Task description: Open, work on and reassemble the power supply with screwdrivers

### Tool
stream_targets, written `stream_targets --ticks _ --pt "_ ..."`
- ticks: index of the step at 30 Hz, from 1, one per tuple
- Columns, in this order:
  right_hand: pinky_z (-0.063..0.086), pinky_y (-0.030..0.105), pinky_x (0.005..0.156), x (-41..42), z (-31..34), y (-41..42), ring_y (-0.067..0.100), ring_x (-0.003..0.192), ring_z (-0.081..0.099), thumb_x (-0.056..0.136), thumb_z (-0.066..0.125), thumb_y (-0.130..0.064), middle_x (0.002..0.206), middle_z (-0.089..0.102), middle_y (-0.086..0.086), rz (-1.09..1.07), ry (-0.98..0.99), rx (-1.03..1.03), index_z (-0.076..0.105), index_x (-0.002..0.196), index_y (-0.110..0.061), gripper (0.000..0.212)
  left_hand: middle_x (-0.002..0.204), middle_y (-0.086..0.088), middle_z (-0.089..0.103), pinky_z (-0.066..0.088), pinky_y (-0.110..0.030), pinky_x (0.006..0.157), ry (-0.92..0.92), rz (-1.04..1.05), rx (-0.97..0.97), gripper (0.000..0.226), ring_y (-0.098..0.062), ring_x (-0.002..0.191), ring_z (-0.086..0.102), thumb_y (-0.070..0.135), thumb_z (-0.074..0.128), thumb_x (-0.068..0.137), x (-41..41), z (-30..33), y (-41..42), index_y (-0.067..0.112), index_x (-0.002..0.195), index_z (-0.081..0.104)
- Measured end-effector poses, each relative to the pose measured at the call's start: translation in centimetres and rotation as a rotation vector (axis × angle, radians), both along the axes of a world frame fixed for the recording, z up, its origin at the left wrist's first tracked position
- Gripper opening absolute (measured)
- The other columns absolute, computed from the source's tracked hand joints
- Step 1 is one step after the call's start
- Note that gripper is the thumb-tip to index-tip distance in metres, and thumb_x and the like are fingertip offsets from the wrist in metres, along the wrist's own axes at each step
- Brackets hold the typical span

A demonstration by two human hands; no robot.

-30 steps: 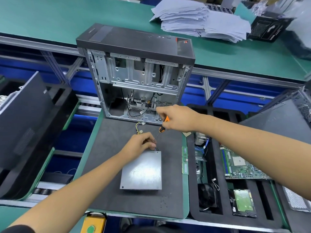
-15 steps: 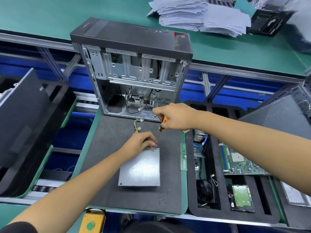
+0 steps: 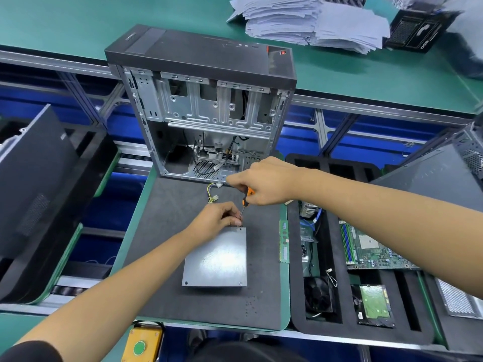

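The grey metal power supply (image 3: 216, 258) lies flat on the dark mat (image 3: 167, 257) in front of me. My right hand (image 3: 264, 182) grips an orange-and-black screwdriver (image 3: 246, 198), its thin shaft slanting down to the unit's far right corner. My left hand (image 3: 218, 218) sits at that same corner, fingertips pinched around the shaft tip, where a small screw may be held but is too small to tell. Yellow and black wires (image 3: 212, 195) run from the unit's far side toward the case.
An open black computer case (image 3: 203, 108) stands upright at the mat's far edge. A RAM stick (image 3: 284, 241) lies right of the unit. A foam tray (image 3: 324, 283) on the right holds a fan, a hard drive and a motherboard. Paper stacks (image 3: 313, 19) lie on the far bench.
Both hands stay at the unit's far right corner with the screwdriver. Only the camera view has shifted slightly; the hands have hardly moved.
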State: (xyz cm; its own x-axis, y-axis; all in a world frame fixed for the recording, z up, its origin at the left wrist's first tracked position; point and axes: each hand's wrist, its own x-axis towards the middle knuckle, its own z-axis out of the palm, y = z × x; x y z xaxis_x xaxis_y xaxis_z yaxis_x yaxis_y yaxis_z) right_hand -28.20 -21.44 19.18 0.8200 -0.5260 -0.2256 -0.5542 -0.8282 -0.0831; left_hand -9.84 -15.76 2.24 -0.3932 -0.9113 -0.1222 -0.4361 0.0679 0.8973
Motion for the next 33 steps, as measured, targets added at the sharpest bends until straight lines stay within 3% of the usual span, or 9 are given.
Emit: stream_targets --ticks 3,6,12,15,20,23,25,28,33 --pt "0.032 0.031 0.053 0.1 -0.5 0.2 0.013 0.058 0.044 0.082 0.059 -0.030 0.061 0.045 -0.015 0.060 0.029 -0.020 0.034 0.085 -0.033 0.025 0.088 0.010 0.074 0.048 -0.034 0.089 -0.133 0.026 -0.077 0.020 -0.005 0.096 0.059 0.023 0.084 0.082 -0.4 -0.3 0.1 0.037 0.078 0.070" --pt "0.020 0.029 0.049 -0.1 -1.2 0.6 0.017 0.055 0.040 0.084 0.055 -0.031 0.058 0.039 -0.012 0.123 0.028 -0.066 0.022 0.084 -0.040 0.034 0.092 0.013 0.073 0.043 -0.035 0.100 -0.188 0.078 -0.187 0.008 -0.007 0.106 0.052 0.030 0.086 0.079 -0.9 -0.8 0.7 0.029 0.081 0.078" --pt "0.017 0.030 0.048 -0.4 -2.8 0.5 0.007 0.050 0.033 0.088 0.054 -0.032 0.057 0.037 -0.009 0.151 0.076 -0.087 0.023 0.086 -0.035 0.031 0.085 0.024 0.073 0.027 -0.041 0.116 -0.189 0.166 -0.279 0.011 0.000 0.108 0.045 0.037 0.089 0.072 -1.3 -2.1 1.5 0.035 0.076 0.079" --pt "0.018 0.030 0.048 -0.3 -3.2 0.5 0.008 0.049 0.035 0.089 0.052 -0.031 0.056 0.039 -0.008 0.172 0.083 -0.083 0.019 0.085 -0.036 0.033 0.090 0.029 0.071 0.017 -0.034 0.112 -0.253 0.163 -0.284 0.015 -0.004 0.110 0.045 0.052 0.085 0.070 -1.5 -2.6 1.7 0.042 0.077 0.076" --pt "0.022 0.031 0.048 -0.2 -3.5 0.3 0.013 0.050 0.037 0.089 0.056 -0.031 0.056 0.037 -0.009 0.172 0.078 -0.074 0.012 0.082 -0.040 0.045 0.094 0.015 0.069 0.017 -0.027 0.111 -0.292 0.186 -0.213 0.018 -0.008 0.113 0.045 0.056 0.084 0.072 -1.4 -2.8 1.6 0.042 0.081 0.078" --pt "0.021 0.031 0.048 -0.1 -3.6 0.2 0.017 0.053 0.042 0.087 0.057 -0.031 0.058 0.039 -0.010 0.139 0.077 -0.046 0.015 0.082 -0.040 0.043 0.102 0.008 0.065 0.014 -0.017 0.105 -0.312 0.187 -0.164 0.012 -0.014 0.116 0.044 0.057 0.082 0.076 -1.4 -2.6 1.6 0.048 0.079 0.074" --pt "0.020 0.031 0.049 0.0 -3.6 0.1 0.010 0.053 0.041 0.086 0.057 -0.030 0.059 0.039 -0.011 0.127 0.078 -0.025 0.019 0.083 -0.039 0.038 0.104 0.005 0.063 0.011 -0.012 0.102 -0.297 0.185 -0.148 0.011 -0.018 0.118 0.044 0.055 0.082 0.077 -1.3 -2.6 1.6 0.048 0.079 0.074" --pt "0.019 0.031 0.049 0.2 -3.5 0.0 0.003 0.053 0.037 0.086 0.057 -0.030 0.059 0.039 -0.012 0.113 0.083 -0.005 0.026 0.084 -0.035 0.032 0.104 0.005 0.066 0.012 -0.015 0.102 -0.283 0.162 -0.147 0.013 -0.016 0.118 0.045 0.054 0.081 0.078 -1.1 -2.5 1.6 0.043 0.082 0.077" --pt "0.020 0.031 0.049 0.5 -3.6 0.3 0.011 0.055 0.040 0.087 0.055 -0.026 0.061 0.041 -0.010 0.075 0.086 0.002 0.029 0.085 -0.034 0.027 0.095 0.015 0.072 0.012 -0.019 0.100 -0.277 0.112 -0.140 0.013 -0.002 0.114 0.048 0.057 0.080 0.079 -1.0 -2.3 1.1 0.045 0.079 0.075"
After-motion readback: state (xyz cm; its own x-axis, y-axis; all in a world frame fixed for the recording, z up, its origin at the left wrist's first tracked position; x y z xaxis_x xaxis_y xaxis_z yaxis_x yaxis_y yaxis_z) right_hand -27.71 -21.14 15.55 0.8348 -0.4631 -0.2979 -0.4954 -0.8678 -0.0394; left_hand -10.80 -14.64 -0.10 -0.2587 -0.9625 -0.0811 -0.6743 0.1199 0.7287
